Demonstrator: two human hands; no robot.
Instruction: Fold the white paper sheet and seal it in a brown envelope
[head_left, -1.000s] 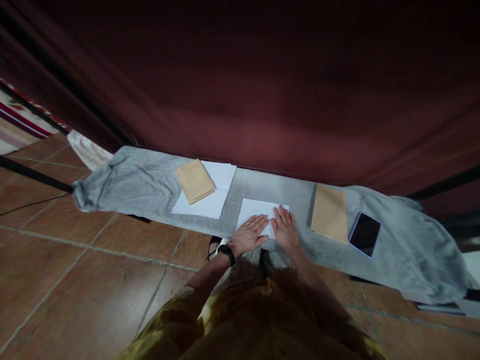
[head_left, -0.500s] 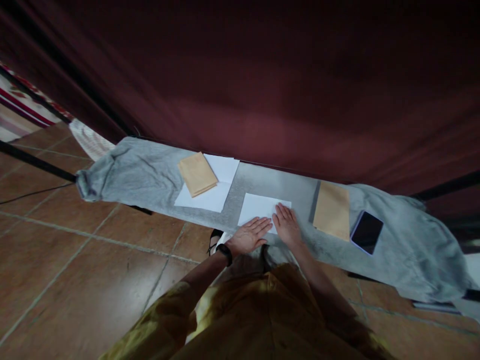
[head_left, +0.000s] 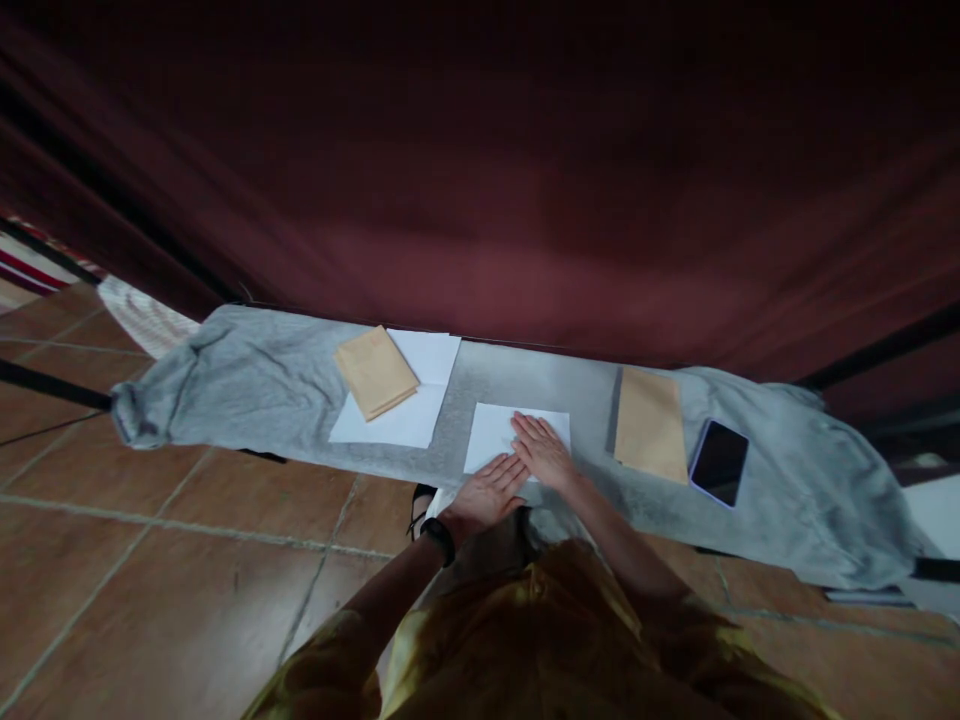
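Observation:
A white sheet of paper (head_left: 489,428), seemingly folded, lies in front of me on the grey cloth-covered bench (head_left: 525,370). My right hand (head_left: 543,450) rests flat on it, fingers stretched out over its middle. Beside it my left hand (head_left: 491,490), with a black band on the wrist, lies at the near edge of the paper. Its fingers are extended and meet the fingers of the right hand. Neither hand grips anything. The part of the paper beneath the hands is hidden.
To the left, brown envelopes (head_left: 376,375) lie on larger white sheets (head_left: 405,425) with a crease. At right are another brown envelope (head_left: 649,425) and a phone (head_left: 720,462) with a dark screen. A dark red curtain (head_left: 510,250) hangs behind the bench.
My right hand has slid left across the paper, from its right side to its middle, and now meets my left hand. The camera view has shifted slightly.

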